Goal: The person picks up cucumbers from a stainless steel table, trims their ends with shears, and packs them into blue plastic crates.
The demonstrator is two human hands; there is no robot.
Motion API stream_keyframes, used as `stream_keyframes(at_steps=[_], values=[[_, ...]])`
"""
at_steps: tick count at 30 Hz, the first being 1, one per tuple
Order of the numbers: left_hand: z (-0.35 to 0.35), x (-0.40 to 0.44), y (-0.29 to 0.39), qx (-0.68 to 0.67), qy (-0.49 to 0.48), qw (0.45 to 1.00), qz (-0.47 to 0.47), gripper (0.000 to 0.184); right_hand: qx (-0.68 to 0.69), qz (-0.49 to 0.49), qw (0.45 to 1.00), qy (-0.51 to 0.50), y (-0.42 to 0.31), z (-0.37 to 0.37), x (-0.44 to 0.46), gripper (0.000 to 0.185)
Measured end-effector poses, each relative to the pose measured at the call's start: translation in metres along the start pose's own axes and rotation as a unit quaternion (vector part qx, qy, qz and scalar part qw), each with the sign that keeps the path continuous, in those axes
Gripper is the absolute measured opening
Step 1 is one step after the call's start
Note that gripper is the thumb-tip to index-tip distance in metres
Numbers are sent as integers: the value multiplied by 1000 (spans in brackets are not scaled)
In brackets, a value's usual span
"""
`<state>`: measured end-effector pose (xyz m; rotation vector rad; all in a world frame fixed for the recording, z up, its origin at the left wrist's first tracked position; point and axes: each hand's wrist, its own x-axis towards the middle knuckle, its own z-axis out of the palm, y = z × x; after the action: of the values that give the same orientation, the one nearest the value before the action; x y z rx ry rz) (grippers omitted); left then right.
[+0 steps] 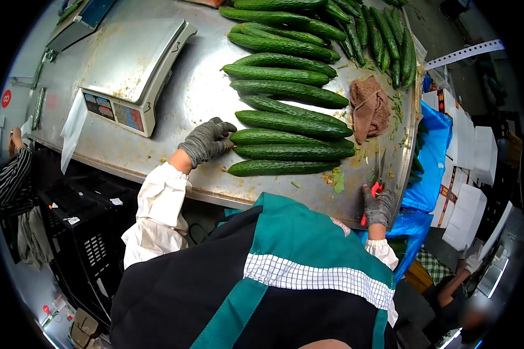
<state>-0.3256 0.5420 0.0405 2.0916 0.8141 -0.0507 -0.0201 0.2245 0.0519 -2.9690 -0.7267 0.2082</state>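
Several long dark green cucumbers [291, 119] lie side by side in a column on the metal table [204, 180]. My left hand [206, 141], in a grey knitted glove, rests at their left ends. Its fingers stretch toward the tips of the nearer cucumbers, and I cannot tell whether they touch. At the table's right front corner, my gloved right hand [379, 208] is closed around the red handles of a pair of scissors [378, 187]. The blades point away from me, toward a crumpled brown cloth [369, 109].
A weighing scale [134, 75] stands at the left of the table. More cucumbers [384, 38] are heaped at the far right. Blue plastic [434, 168] and white foam boxes [466, 198] border the right edge. Black crates [90, 227] stand at left; other people are on both sides.
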Motion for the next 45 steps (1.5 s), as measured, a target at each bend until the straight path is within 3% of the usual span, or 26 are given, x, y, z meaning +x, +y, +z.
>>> stream_keyframes(at_steps=[8, 14, 17, 20, 22, 24, 26, 27, 28, 29, 30, 33, 36, 38, 40, 42, 44, 45], values=[[11, 12, 5, 107, -7, 994, -17, 27, -27, -33, 999, 2, -11, 3, -6, 57], [16, 9, 11, 136, 19, 988, -68, 23, -46, -71, 996, 16, -6, 8, -9, 65], [16, 4, 14, 183, -6, 972, -144, 20, -44, -71, 996, 10, -9, 6, -11, 66], [25, -13, 2, 106, 71, 984, -124, 17, -32, -88, 995, 36, -5, 9, -12, 58], [33, -24, -4, 15, 193, 981, 17, 16, -5, -91, 996, 10, -2, 15, -9, 51], [28, -36, 5, -32, 177, 983, 28, 16, 18, -142, 990, 7, 27, 48, -2, 36], [28, -40, 46, -114, 147, 982, -43, 18, 113, -73, 989, -63, 18, 38, -4, 31], [34, -42, 34, -39, 169, 985, 23, 19, 157, -34, 983, -92, 15, 32, -5, 29], [40, -43, 23, 40, 199, 976, 85, 20, 59, -47, 995, -68, 9, 27, -8, 41], [50, -43, 8, -24, 196, 980, 35, 22, -41, -55, 997, -43, 4, 20, -12, 54], [56, -42, -13, 49, 208, 975, 62, 24, 9, 0, 991, -132, 0, 13, -8, 64], [66, -36, -28, 149, 211, 953, 158, 26, 18, 41, 996, -83, -6, -1, -16, 65], [67, -34, -34, 158, 231, 947, 157, 27, 28, 48, 995, -81, -4, 0, -17, 67], [60, -32, -30, 158, 183, 964, 110, 27, 39, 33, 995, -89, -4, 2, -19, 67], [60, -28, -38, 158, 181, 959, 148, 24, 49, 44, 996, -65, -2, 5, -20, 65], [66, -22, -55, -35, 191, 975, 111, 19, 55, 30, 995, -72, -3, 2, -19, 64], [69, -18, -59, -198, 206, 952, 109, 13, 65, 29, 995, -65, -3, 3, -20, 63], [61, -21, -37, -79, 172, 978, 86, 11, 69, 30, 995, -72, -3, 2, -21, 62]])
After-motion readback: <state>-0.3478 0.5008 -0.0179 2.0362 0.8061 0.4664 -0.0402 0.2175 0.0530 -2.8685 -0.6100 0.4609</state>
